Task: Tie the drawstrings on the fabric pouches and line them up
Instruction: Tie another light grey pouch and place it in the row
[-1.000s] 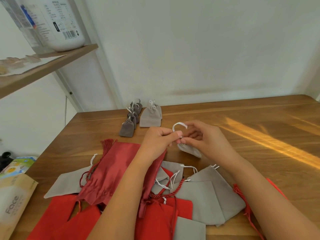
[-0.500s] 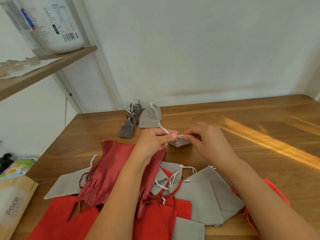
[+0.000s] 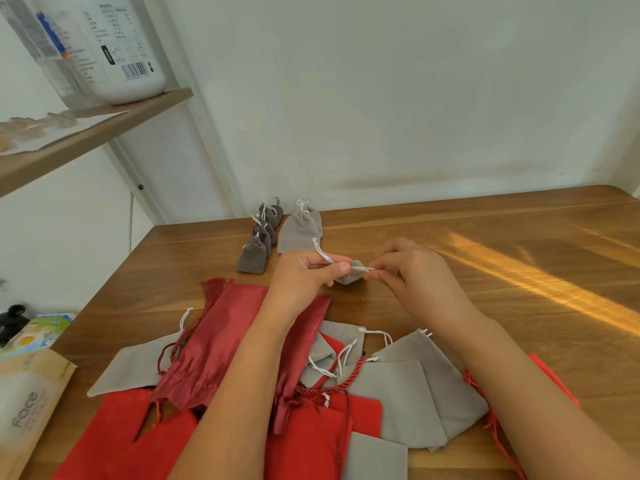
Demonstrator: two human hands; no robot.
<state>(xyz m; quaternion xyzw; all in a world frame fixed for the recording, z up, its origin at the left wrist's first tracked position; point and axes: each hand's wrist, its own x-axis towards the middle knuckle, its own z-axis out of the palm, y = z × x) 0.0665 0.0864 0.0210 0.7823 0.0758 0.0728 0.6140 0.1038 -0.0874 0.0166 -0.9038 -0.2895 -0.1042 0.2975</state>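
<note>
1. Wooden table (image 3: 485,237) under a pale wall (image 3: 415,98) carries tied grey pouches (image 3: 254,259) lined up at the far left.
2. Between the hands, mid-table, is a small grey pouch (image 3: 346,278).
3. Both the left hand (image 3: 304,275) and right hand (image 3: 419,282) pinch its white drawstring (image 3: 362,269), cord running left-right between their fingers (image 3: 341,268); pulling apart should cinch it.

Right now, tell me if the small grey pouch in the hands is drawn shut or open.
Drawn shut: the pouch is bunched at its neck, left hand and right hand holding the white cord taut. Knot: cannot tell.
</note>
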